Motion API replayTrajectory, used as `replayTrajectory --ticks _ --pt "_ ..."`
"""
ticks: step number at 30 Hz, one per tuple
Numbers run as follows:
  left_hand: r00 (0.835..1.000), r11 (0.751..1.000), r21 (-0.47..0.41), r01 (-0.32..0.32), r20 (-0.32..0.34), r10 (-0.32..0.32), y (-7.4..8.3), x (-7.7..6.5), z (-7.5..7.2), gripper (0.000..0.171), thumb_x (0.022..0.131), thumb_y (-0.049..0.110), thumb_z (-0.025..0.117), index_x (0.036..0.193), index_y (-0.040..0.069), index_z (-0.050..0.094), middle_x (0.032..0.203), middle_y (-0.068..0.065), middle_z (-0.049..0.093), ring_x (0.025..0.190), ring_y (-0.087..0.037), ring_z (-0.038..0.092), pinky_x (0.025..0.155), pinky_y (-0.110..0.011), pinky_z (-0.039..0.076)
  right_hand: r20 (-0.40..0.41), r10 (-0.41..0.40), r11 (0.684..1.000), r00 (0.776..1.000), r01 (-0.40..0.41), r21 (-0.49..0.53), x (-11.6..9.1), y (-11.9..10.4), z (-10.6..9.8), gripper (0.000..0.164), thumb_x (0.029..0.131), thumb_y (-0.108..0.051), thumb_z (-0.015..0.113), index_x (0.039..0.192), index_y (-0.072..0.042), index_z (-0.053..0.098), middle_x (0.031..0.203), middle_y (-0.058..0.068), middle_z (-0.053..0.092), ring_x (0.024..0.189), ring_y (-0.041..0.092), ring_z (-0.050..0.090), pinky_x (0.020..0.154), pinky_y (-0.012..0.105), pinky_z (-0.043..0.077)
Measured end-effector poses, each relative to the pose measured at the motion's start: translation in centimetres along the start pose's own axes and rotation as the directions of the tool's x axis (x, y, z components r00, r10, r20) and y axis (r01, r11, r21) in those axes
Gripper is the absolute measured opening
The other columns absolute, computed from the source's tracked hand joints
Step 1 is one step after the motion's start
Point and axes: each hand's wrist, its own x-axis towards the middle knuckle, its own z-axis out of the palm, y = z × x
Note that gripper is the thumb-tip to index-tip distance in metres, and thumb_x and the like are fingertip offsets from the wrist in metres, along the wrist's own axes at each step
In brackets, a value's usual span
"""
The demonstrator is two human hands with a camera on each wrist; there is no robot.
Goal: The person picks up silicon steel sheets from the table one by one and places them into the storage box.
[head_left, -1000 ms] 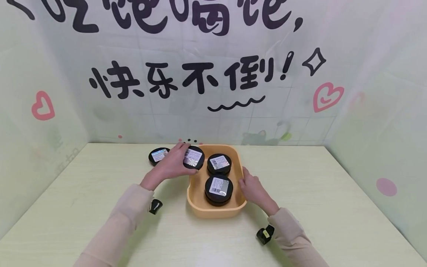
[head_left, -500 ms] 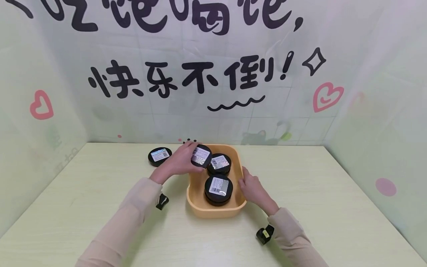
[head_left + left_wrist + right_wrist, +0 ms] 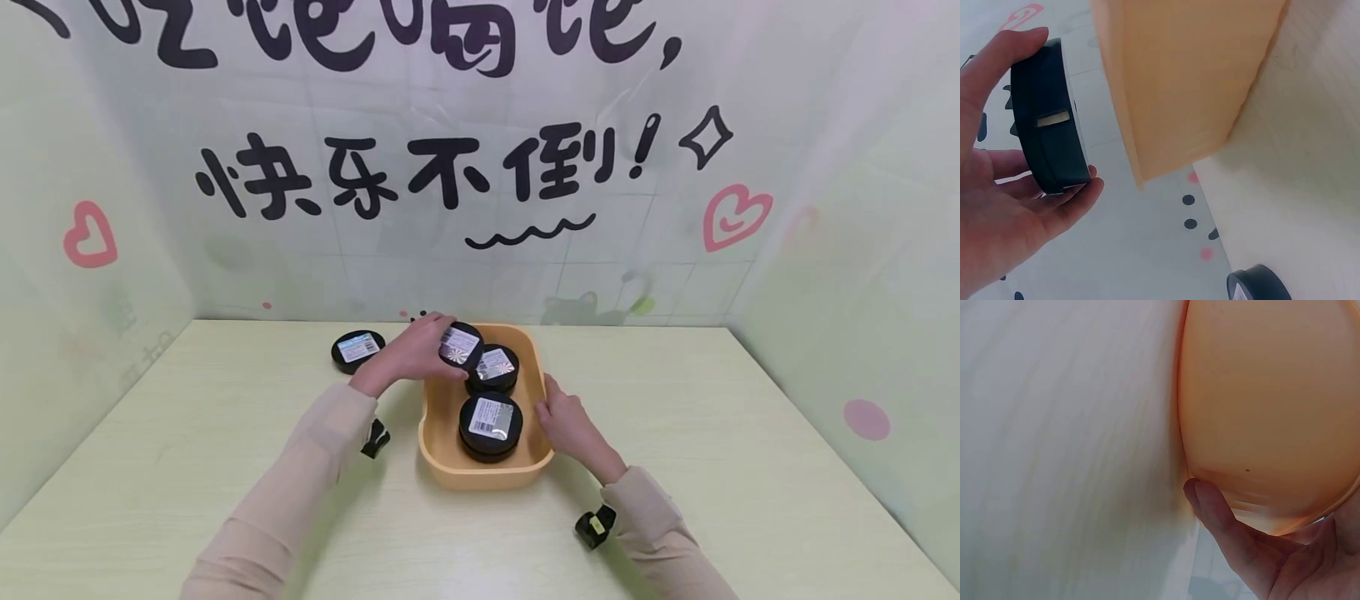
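My left hand (image 3: pixel 420 348) holds a round black tin (image 3: pixel 459 346) with a white label over the left rim of an orange plastic bin (image 3: pixel 487 480). In the left wrist view the thumb and fingers grip this tin (image 3: pixel 1050 119) by opposite edges, apart from the bin's outer wall (image 3: pixel 1179 81). Two similar black tins show inside the bin, a rear tin (image 3: pixel 495 364) and a front tin (image 3: pixel 491 418). My right hand (image 3: pixel 573 429) grips the bin's right rim; the right wrist view shows its fingertips (image 3: pixel 1207 497) against the outer side.
One more labelled black tin (image 3: pixel 358 350) lies on the pale wooden table (image 3: pixel 187 467), left of the bin. Behind the table stands a wall sheet (image 3: pixel 360 267) with large black lettering. Dark wrist cameras hang below both sleeves.
My left hand has carried its tin to the right, from the bin's left rim to partly over the rear tin. The right hand and the bin have stayed in place.
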Motion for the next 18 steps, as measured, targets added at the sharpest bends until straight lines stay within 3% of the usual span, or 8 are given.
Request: replayTrajectory --ticks 8,18 --pt "0.999 1.000 0.021 -0.015 0.037 0.015 0.5 0.8 -0.1 0.084 0.067 0.035 0.075 0.129 -0.007 0.037 0.128 -0.023 0.042 0.114 -0.032 0.042 0.095 -0.042 0.036 -0.033 -0.053 0.999 0.998 0.053 -0.011 -0.1 0.3 0.1 0.041 0.089 -0.004 0.038 0.128 0.008 0.033 0.090 0.029 0.059 0.061 0.026 0.061 0.042 0.027 0.047" --pt "0.996 1.000 0.021 0.016 0.093 -0.018 1.0 2.0 0.1 0.084 0.068 0.033 0.075 0.130 -0.006 0.036 0.128 -0.021 0.042 0.111 -0.031 0.044 0.094 -0.040 0.037 -0.029 -0.045 0.999 0.999 0.045 0.003 -0.1 0.2 0.0 0.042 0.089 -0.004 0.038 0.129 0.007 0.033 0.090 0.029 0.059 0.064 0.028 0.062 0.043 0.027 0.048"
